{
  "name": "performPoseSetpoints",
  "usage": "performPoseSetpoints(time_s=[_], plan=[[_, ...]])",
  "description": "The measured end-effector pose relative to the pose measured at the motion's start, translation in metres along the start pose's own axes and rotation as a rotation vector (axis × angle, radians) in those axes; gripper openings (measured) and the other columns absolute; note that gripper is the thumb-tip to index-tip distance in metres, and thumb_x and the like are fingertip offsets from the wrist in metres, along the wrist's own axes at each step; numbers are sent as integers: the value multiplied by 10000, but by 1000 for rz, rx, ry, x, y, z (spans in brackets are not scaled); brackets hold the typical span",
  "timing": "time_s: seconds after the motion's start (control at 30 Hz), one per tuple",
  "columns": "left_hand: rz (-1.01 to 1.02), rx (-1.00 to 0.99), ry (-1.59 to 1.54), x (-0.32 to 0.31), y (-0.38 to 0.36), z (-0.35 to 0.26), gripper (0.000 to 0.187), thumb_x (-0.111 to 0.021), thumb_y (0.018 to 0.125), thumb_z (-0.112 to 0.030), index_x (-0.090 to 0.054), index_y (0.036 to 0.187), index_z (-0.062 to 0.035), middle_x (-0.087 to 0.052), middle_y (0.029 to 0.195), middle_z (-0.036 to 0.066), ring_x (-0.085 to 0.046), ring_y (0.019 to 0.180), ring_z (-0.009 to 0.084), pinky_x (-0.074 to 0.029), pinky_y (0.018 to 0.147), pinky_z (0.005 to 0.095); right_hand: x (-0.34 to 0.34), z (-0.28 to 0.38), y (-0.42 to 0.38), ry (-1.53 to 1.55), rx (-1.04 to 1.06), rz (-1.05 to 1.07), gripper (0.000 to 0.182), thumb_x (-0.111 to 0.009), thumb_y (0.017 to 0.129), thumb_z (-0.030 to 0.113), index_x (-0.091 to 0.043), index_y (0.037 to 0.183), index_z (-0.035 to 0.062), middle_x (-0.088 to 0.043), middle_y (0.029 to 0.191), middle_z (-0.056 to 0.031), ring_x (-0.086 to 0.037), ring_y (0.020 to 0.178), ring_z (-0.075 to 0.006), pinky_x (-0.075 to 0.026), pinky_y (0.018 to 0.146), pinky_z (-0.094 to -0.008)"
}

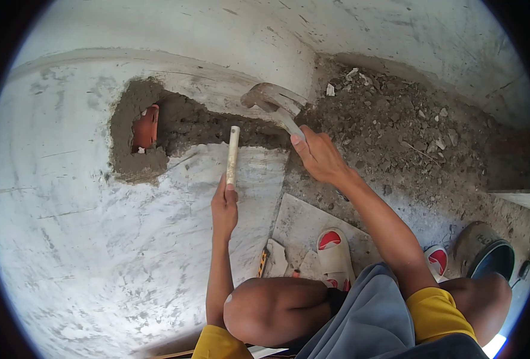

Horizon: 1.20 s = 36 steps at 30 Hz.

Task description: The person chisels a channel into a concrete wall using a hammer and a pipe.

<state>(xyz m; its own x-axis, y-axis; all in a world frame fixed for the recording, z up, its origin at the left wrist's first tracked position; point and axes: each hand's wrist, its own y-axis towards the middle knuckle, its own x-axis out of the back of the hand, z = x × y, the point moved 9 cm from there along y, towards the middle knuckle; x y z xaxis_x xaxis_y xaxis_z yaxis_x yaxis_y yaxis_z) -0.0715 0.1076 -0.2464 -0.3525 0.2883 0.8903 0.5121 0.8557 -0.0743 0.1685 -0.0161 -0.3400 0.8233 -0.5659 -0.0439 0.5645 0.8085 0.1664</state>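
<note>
My left hand (223,206) is closed around the lower end of a short white pipe (233,152), which points up toward a groove (217,124) chiselled in the wall. A dark spot shows near the pipe's top end. My right hand (320,154) grips a worn claw hammer (271,99) close to its head, just right of the groove's end. Hammer and pipe are apart. At the groove's left end an orange-red box (146,128) sits recessed, with rough grey mortar (134,163) around it.
Rubble and loose soil (390,119) cover the floor in the corner. A bucket (486,251) stands at the right by my slippered foot (335,251). A light slab (307,221) and an orange-black tool (263,261) lie by the wall.
</note>
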Motion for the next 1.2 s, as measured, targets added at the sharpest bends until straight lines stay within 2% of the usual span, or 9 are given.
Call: performPoseSetpoints(time_s=[0.23,0.33,0.4,0.63,0.8,0.93,1.0,1.1,1.2], plan=[[-98,-67,328,-12,-9,-17,437,-439,1035,-216,-466,1453,-91,-641,757,244,-626,645,402,-475,603,460,-9,15,-12,35,98,-62,488,-461,1028,395,-567,990,-79,-575,640,-285,-600,649,-492,-459,602,-512],[-109,-82,376,-14,-8,-16,441,-450,1022,-204,-462,1454,-114,-644,740,249,-625,685,461,-488,608,500,-4,45,-34,100,487,-474,417,-504,1012,350,-570,942,-56,-593,654,-289,-615,673,-499,-472,603,-518],[-57,-48,419,-18,-7,-7,445,-457,1019,-200,-459,1457,-122,-654,777,248,-632,703,456,-490,611,503,-57,-14,-18,-100,-96,51,373,-522,1004,315,-581,945,-49,-604,676,-301,-620,684,-506,-468,597,-538],[-161,-187,435,-7,-50,-48,472,-521,984,-153,-474,1454,-156,-681,885,184,-650,711,396,-500,593,468,-31,-21,-27,-38,-35,-63,431,-498,1017,352,-567,1000,-73,-594,653,-277,-612,624,-476,-449,561,-517],[-327,-317,404,22,-80,-65,484,-556,964,-128,-489,1443,-141,-656,843,144,-634,628,348,-497,558,433,-27,-18,-23,291,-31,-25,542,-434,1026,458,-549,1014,-72,-514,606,-148,-522,525,-271,-411,522,-400],[-332,-209,432,45,-89,-76,474,-568,959,-128,-502,1428,-127,-653,841,141,-637,606,326,-490,523,422,-39,0,-21,272,-11,54,546,-434,1020,472,-548,1003,-63,-507,611,-156,-540,550,-244,-416,531,-396],[-341,-203,437,54,-89,-88,472,-569,960,-130,-501,1427,-127,-648,831,139,-636,599,320,-490,513,420,-46,11,-23,247,83,-7,561,-370,1026,550,-510,848,37,-494,566,-16,-503,463,-104,-386,430,-280],[-347,-211,540,64,-84,-109,461,-566,967,-147,-499,1423,-124,-640,813,132,-637,596,326,-498,511,428,-58,13,-25,269,32,51,563,-431,1016,494,-552,1005,-56,-507,636,-188,-559,597,-316,-435,593,-426],[-312,-200,662,71,-78,-124,466,-554,978,-172,-479,1436,-129,-638,811,139,-639,589,334,-505,509,439,-65,12,-26,240,16,63,568,-430,1016,498,-552,1005,-56,-507,644,-194,-567,625,-337,-445,625,-444]])
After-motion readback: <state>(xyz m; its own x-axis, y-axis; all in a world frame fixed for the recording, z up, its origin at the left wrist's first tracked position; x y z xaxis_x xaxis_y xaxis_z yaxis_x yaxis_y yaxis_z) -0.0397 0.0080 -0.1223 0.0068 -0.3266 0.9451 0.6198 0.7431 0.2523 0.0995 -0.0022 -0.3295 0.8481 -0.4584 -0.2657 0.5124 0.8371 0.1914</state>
